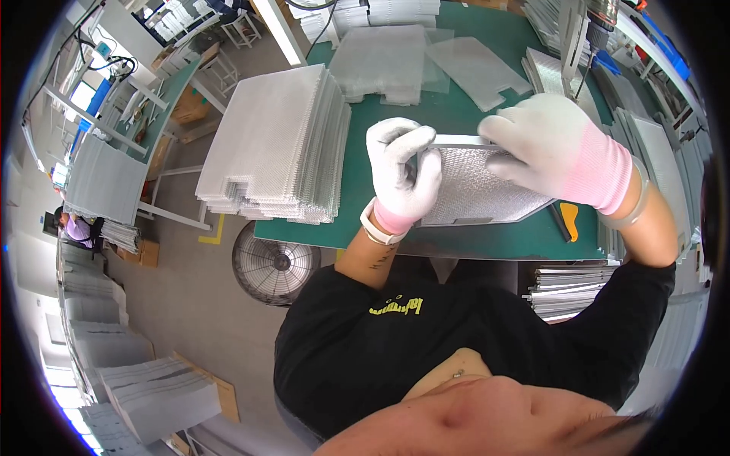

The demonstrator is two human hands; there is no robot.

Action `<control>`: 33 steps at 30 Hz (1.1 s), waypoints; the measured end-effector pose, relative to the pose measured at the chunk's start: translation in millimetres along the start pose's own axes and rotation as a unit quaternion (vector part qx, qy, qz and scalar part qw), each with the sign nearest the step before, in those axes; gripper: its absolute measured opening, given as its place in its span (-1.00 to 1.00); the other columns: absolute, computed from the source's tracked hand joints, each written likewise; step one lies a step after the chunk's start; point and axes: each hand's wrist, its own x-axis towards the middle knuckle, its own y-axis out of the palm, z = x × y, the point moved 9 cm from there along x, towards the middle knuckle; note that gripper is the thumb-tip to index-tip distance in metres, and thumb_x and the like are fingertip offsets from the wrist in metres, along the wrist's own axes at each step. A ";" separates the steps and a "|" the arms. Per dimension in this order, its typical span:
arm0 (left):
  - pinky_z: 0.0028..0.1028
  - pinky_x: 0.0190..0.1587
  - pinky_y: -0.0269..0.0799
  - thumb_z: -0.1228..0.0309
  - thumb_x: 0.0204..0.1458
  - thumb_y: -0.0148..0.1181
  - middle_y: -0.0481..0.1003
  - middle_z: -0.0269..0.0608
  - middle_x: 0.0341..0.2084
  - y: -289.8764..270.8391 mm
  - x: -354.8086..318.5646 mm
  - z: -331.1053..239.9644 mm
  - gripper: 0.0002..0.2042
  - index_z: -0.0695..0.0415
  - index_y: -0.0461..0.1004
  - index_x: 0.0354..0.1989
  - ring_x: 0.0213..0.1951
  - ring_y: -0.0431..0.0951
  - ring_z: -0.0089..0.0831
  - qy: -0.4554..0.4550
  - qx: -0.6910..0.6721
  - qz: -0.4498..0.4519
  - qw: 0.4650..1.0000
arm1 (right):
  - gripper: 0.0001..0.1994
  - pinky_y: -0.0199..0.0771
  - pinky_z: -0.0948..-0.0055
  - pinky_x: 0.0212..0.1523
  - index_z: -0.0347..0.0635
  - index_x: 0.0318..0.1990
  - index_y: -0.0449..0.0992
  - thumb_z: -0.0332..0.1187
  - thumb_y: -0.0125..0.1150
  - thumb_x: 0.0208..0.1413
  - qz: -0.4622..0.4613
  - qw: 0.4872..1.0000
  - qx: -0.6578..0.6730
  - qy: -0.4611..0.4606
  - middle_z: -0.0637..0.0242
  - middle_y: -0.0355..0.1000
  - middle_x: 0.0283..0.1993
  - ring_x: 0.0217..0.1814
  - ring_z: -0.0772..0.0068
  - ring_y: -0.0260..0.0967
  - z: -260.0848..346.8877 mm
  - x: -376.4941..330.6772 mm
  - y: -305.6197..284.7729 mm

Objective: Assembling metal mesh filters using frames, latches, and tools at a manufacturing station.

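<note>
"Silver wire mesh can be seen between the two hands. How is it being held?"

"At its far edge, the mesh panel (479, 186) is bordered by a pale metal strip (461, 140). The strip's left end is pinched by the left hand (403, 171), whose gloved fingers are curled in tight, with hardly any gap left between thumb and forefinger."

"And the right hand (544, 152)?"

"Its bent fingers are placed at the strip's right end and are set slightly apart, thumb nearer the body. Since the contact is partly hidden, it cannot be told whether the strip is gripped there or only touched."

"Where is the panel found?"

"Over the near part of the green workbench (342, 232), in front of the person's chest. Whether it is fully supported by the bench cannot be told."

"What else is placed close by?"

"A tall stack of mesh sheets (262, 129) is set to the left, with a notch cut in the near edge. More loose sheets (380, 61) are spread beyond the hands. Just right of the panel, a yellow-and-black hand tool (567, 220) is laid near the bench edge. On the floor to the left, a round caged fan (276, 262) is stood."
</note>
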 end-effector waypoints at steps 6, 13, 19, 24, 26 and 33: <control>-0.37 -0.11 0.39 0.70 -0.11 0.11 0.38 -0.06 -0.18 9.8 -1.5 10.2 -0.59 0.19 0.39 0.00 -0.21 0.42 -0.29 0.009 -0.060 0.024 0.998 | -0.79 0.43 0.15 -0.28 -0.24 -0.31 0.43 -0.29 0.22 0.04 -0.024 0.999 0.007 0.047 0.12 0.41 -0.42 -0.33 0.02 0.43 -24.1 -44.2 -6.1; -0.41 0.14 0.27 0.62 0.16 -0.03 0.34 -0.07 -0.03 16.3 -5.0 42.8 -0.66 0.31 0.25 0.12 0.00 0.39 -0.36 -0.038 0.001 0.062 0.997 | -0.73 0.48 0.49 -0.08 -0.34 0.01 0.51 -0.44 0.15 0.18 -0.283 0.918 0.104 0.258 0.17 0.53 -0.17 -0.15 0.43 0.50 -76.3 -155.2 -17.7; -0.39 0.20 0.23 0.41 0.35 -0.12 0.31 -0.06 0.06 2.0 8.6 85.0 -0.70 0.27 0.17 0.18 0.09 0.35 -0.38 -0.207 -0.046 0.029 0.977 | -0.75 0.45 0.33 0.08 -0.26 -0.02 0.52 -0.48 0.08 0.16 -0.270 0.835 0.093 0.470 0.00 0.52 -0.04 0.03 0.01 0.49 -136.0 -272.3 97.8; -0.46 0.11 0.28 0.38 0.32 -0.06 0.36 -0.10 -0.05 31.3 -39.5 117.1 -0.69 0.26 0.26 0.16 0.00 0.36 -0.42 -0.341 -0.033 0.103 0.934 | -0.49 0.35 0.23 0.21 -0.18 0.13 0.46 -0.20 0.25 -0.01 0.014 0.774 0.121 0.621 0.03 0.41 0.07 0.16 0.00 0.35 -149.1 -358.9 264.5; -0.49 0.02 0.34 0.41 0.31 -0.03 0.40 -0.17 -0.09 53.7 -78.9 131.2 -0.73 0.20 0.31 0.12 -0.10 0.37 -0.48 -0.415 -0.058 0.128 0.899 | -0.46 0.35 0.23 0.22 -0.18 0.14 0.46 -0.19 0.27 -0.03 0.026 0.768 0.112 0.630 0.04 0.40 0.05 0.16 -0.01 0.35 -152.5 -360.9 274.4; -0.58 -0.10 0.34 0.51 0.25 -0.04 0.38 -0.25 -0.16 63.8 -117.5 131.3 -0.69 0.23 0.24 0.16 -0.23 0.35 -0.61 -0.463 -0.091 0.138 0.871 | -0.42 0.38 0.22 0.19 -0.15 0.14 0.46 -0.36 0.32 -0.16 0.052 0.798 0.138 0.585 0.05 0.37 0.03 0.11 -0.02 0.37 -140.6 -354.2 257.1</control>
